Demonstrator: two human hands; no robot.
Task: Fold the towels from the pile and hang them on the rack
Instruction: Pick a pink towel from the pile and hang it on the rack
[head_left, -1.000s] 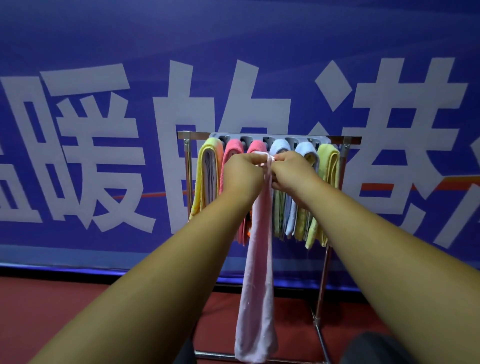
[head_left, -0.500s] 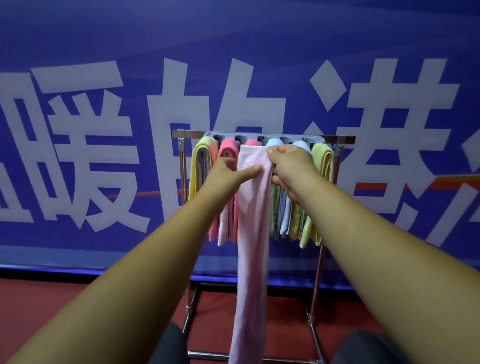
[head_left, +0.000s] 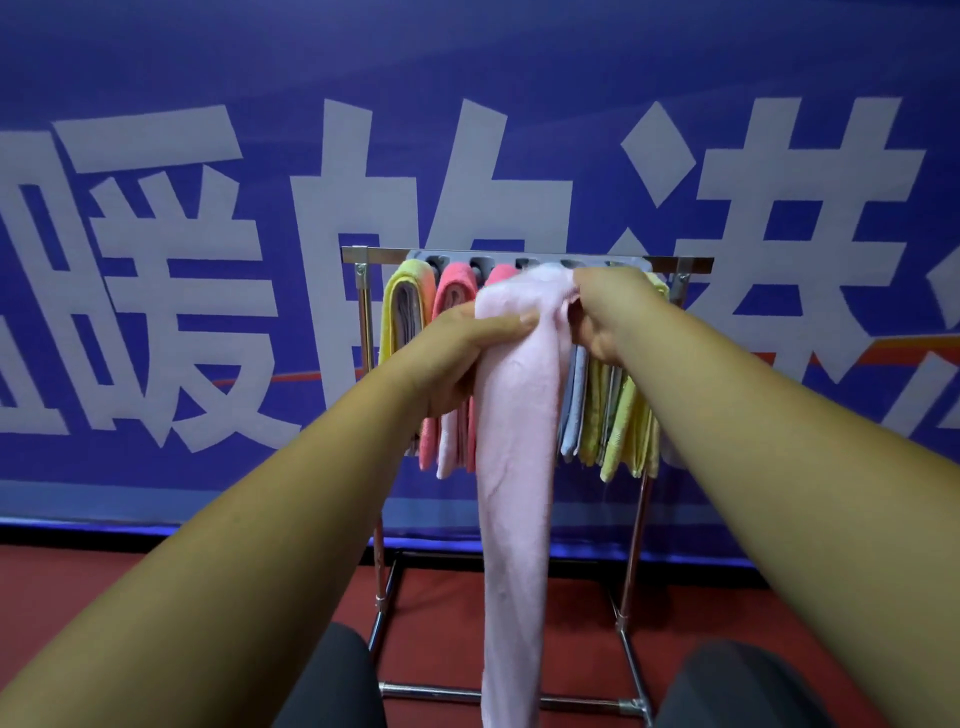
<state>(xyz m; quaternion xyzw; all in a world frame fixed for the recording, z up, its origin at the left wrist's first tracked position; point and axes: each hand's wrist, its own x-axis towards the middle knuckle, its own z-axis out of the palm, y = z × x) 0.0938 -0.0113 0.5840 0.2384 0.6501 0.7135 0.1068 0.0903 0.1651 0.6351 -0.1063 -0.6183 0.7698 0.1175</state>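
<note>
From the head camera, the left hand (head_left: 457, 353) holds the pale pink towel (head_left: 519, 441) in a closed grip. Its thumb lies across the front of the cloth, and its fingers are hidden behind it. The right hand (head_left: 608, 306) sits just right of that grip and slightly higher, curled round the towel's upper fold close under the top bar of the rack (head_left: 519, 255). Its fingertips are buried in the cloth, so I cannot tell whether the fold lies over a rail. Below both grips the towel hangs as a long narrow strip, its lower end cut off by the frame's bottom edge. Left of the left grip hang a yellow towel (head_left: 405, 306) and coral towels (head_left: 457, 283), partly covered by the hand. Right of the right grip hang a grey-blue towel (head_left: 574, 405) and yellow-green towels (head_left: 623, 421), their tops hidden by the wrist. Behind the rack is a blue banner (head_left: 208, 260) with large white characters, cropped at both sides. Dark trouser legs (head_left: 332, 680) show above the red floor (head_left: 78, 597).
</note>
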